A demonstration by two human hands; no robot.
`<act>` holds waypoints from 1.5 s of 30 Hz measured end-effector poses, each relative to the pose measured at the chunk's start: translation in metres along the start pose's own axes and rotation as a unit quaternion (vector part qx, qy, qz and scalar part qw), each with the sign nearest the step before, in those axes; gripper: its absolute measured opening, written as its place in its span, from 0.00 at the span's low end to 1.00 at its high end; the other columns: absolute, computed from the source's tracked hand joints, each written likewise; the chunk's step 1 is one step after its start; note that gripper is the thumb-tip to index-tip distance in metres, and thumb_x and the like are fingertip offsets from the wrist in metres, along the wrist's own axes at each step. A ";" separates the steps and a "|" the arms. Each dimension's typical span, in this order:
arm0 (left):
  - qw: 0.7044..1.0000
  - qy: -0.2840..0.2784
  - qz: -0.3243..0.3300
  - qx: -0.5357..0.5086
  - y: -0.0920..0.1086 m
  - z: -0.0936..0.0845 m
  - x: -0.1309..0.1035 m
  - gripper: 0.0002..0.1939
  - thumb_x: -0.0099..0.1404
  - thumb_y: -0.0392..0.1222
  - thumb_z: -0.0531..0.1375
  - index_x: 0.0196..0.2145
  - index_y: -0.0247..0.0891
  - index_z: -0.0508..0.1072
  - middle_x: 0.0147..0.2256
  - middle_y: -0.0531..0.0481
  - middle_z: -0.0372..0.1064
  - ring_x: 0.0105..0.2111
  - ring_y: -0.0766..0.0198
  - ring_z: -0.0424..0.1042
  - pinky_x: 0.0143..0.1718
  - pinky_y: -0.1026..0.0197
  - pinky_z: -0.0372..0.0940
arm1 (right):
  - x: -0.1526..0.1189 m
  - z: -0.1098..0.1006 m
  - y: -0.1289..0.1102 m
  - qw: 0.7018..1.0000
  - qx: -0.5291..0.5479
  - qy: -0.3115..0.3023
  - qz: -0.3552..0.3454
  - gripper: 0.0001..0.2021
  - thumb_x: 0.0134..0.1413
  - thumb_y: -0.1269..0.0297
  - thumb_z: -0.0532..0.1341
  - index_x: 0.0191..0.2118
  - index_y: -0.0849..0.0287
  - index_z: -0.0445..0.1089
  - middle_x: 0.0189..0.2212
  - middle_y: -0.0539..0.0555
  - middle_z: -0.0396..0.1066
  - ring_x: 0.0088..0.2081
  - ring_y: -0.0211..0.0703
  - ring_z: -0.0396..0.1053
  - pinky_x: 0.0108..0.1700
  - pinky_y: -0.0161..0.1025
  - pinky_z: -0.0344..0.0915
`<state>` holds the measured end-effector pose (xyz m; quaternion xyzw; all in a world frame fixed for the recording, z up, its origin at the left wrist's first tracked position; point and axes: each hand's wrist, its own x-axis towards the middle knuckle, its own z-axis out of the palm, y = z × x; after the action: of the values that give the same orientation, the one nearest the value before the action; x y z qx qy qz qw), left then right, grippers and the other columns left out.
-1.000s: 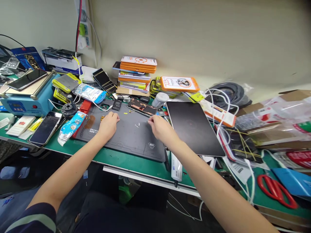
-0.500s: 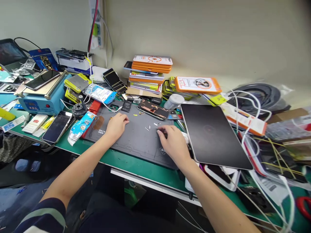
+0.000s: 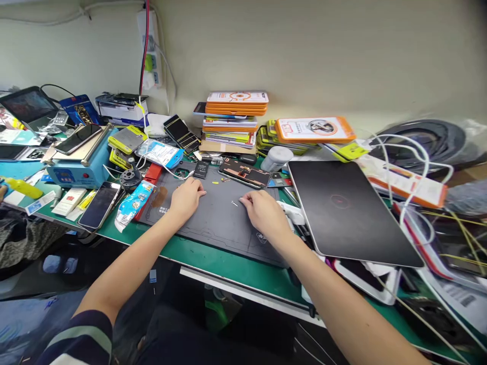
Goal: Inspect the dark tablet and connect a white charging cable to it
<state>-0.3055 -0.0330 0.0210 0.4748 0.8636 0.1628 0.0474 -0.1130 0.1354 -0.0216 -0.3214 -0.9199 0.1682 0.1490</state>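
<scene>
On the dark grey work mat [image 3: 213, 223] rests my left hand [image 3: 187, 200], its fingers curled in and pressed together; whatever they hold, if anything, is hidden. My right hand [image 3: 266, 210] is closed in a pinch, fingertips down at the mat among tiny silvery pieces. One small silvery strip [image 3: 234, 204] lies just left of those fingertips. Too little shows to tell what sits in the pinch. Behind the hands lies an opened phone [image 3: 245, 173] with copper-coloured patches. A black phone battery [image 3: 201, 170] is near my left hand, and small yellow bits [image 3: 215, 182] lie between.
A closed black laptop [image 3: 342, 213] borders the mat on the right. A white-lidded jar [image 3: 277, 158] and stacked orange boxes [image 3: 238, 104] stand behind. At left are a blue snack wrapper [image 3: 135, 203], a phone [image 3: 100, 204] and a blue machine [image 3: 79, 172]. White cables [image 3: 411, 152] loop at right.
My right hand has moved left onto the small silvery pieces, and its fingers have closed into a pinch. My left hand stays nearly in place. The camera view has shifted slightly.
</scene>
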 end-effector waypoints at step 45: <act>0.980 -0.022 0.194 0.035 0.045 0.013 0.053 0.10 0.74 0.50 0.64 0.40 0.42 0.75 0.43 0.49 0.79 0.42 0.57 0.78 0.39 0.59 0.68 | 0.028 -0.040 -0.043 0.993 -0.116 -0.014 0.020 0.16 0.71 0.57 0.66 0.57 0.61 0.73 0.54 0.59 0.75 0.53 0.50 0.76 0.55 0.53 0.76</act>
<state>-0.2950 0.0363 0.0277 0.6381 0.7590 0.1282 0.0177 -0.1419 0.1302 0.0366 -0.3526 -0.9285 0.0679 0.0941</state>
